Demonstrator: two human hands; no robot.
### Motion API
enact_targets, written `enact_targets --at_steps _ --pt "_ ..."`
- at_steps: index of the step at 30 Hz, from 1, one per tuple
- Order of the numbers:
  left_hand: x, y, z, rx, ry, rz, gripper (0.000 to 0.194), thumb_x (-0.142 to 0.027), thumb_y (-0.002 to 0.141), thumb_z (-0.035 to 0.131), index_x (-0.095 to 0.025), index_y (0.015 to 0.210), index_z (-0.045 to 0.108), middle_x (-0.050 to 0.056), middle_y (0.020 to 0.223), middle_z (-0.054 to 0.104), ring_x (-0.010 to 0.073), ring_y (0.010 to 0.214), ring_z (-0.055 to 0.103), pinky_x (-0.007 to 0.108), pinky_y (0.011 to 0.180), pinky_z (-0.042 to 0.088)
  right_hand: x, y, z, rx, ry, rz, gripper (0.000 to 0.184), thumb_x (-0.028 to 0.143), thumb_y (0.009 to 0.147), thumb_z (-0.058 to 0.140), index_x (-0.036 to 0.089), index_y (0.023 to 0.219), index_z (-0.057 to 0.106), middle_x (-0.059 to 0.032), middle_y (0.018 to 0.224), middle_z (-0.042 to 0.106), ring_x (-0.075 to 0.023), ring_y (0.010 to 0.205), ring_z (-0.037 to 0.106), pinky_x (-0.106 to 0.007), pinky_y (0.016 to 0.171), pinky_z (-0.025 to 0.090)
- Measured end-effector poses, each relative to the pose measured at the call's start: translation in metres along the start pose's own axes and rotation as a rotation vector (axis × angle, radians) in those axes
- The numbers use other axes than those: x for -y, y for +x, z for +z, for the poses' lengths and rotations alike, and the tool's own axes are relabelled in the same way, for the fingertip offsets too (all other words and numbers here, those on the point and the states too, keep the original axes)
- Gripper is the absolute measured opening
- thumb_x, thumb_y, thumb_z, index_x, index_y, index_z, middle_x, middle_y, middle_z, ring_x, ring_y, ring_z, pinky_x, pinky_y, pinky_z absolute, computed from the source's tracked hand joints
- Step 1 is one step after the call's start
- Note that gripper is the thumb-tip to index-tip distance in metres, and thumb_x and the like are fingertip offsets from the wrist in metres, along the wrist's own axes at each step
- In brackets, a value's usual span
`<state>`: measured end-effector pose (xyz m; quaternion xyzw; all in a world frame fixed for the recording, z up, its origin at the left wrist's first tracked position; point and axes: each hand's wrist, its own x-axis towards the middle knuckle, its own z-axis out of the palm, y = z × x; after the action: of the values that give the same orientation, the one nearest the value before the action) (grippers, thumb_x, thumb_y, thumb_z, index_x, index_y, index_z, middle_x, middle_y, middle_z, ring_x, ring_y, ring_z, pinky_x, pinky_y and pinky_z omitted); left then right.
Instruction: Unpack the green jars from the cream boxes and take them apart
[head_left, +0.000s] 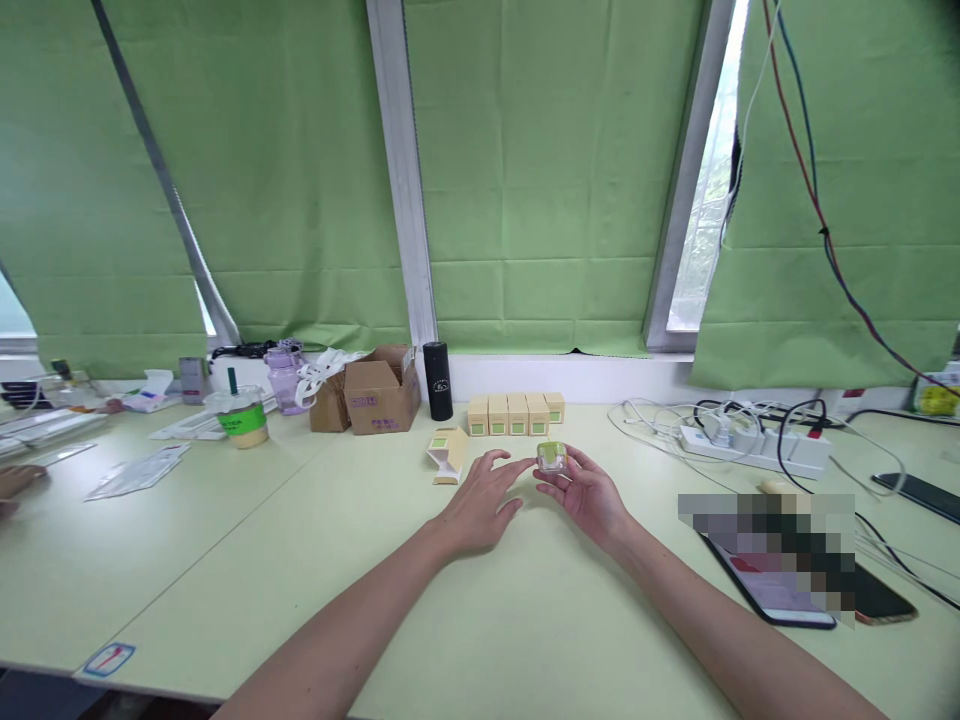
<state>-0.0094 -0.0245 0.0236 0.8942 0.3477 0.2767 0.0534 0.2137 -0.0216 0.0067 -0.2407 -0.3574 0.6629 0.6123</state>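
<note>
Head view: handling step — right hand pinches clear case; left hand loosely open, empty, beside it; boxes far — light fingertips needed.

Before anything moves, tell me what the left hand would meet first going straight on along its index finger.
The small clear case in the right hand, most likely. The left hand points its index finger at it; whether the fingertip already touches, I cannot tell.
</note>
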Motion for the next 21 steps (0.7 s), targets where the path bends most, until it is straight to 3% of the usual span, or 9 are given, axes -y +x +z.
enact_targets --at_steps 5,10,16,21 --pt "0.004 0.000 0.002 -0.046 -0.002 -0.060 0.053 -0.021 0.097 0.055 -0.028 0.149 0.047 0.012 0.141 0.054 0.0304 0.140 0.044 0.051 0.113 0.043 0.002 -0.001 0.003 -0.012 0.029 -0.032 0.046 0.032 0.073 0.090 0.026 0.110 0.063 -0.0055 0.100 0.079 -0.0303 0.093 0.077 -0.048 0.088 0.060" --pt "0.008 0.002 0.005 -0.121 -0.112 -0.119 0.042 -0.025 0.099 0.053 -0.028 0.141 0.057 0.011 0.133 0.060 0.0288 0.140 0.047 0.048 0.112 0.046 -0.001 0.000 0.002 -0.067 -0.042 -0.132 0.052 0.035 0.071 0.092 0.026 0.114 0.063 -0.0031 0.097 0.076 -0.0240 0.089 0.073 -0.041 0.080 0.060" --pt "0.011 0.016 0.015 -0.259 -0.420 -0.305 0.031 -0.031 0.098 0.057 -0.025 0.126 0.068 0.012 0.131 0.063 0.0233 0.116 0.067 0.044 0.108 0.050 -0.003 -0.001 0.005 -0.156 -0.246 -0.267 0.063 0.042 0.069 0.091 0.028 0.120 0.058 -0.0037 0.109 0.068 -0.0236 0.095 0.069 -0.042 0.080 0.061" --pt "0.006 0.036 0.016 -0.279 -0.713 -0.425 0.034 -0.042 0.092 0.067 -0.019 0.117 0.073 0.014 0.115 0.077 0.0288 0.115 0.070 0.043 0.100 0.054 -0.005 -0.001 0.009 -0.202 -0.430 -0.383 0.071 0.039 0.063 0.092 0.028 0.123 0.054 -0.0057 0.118 0.064 -0.0244 0.102 0.065 -0.043 0.085 0.060"
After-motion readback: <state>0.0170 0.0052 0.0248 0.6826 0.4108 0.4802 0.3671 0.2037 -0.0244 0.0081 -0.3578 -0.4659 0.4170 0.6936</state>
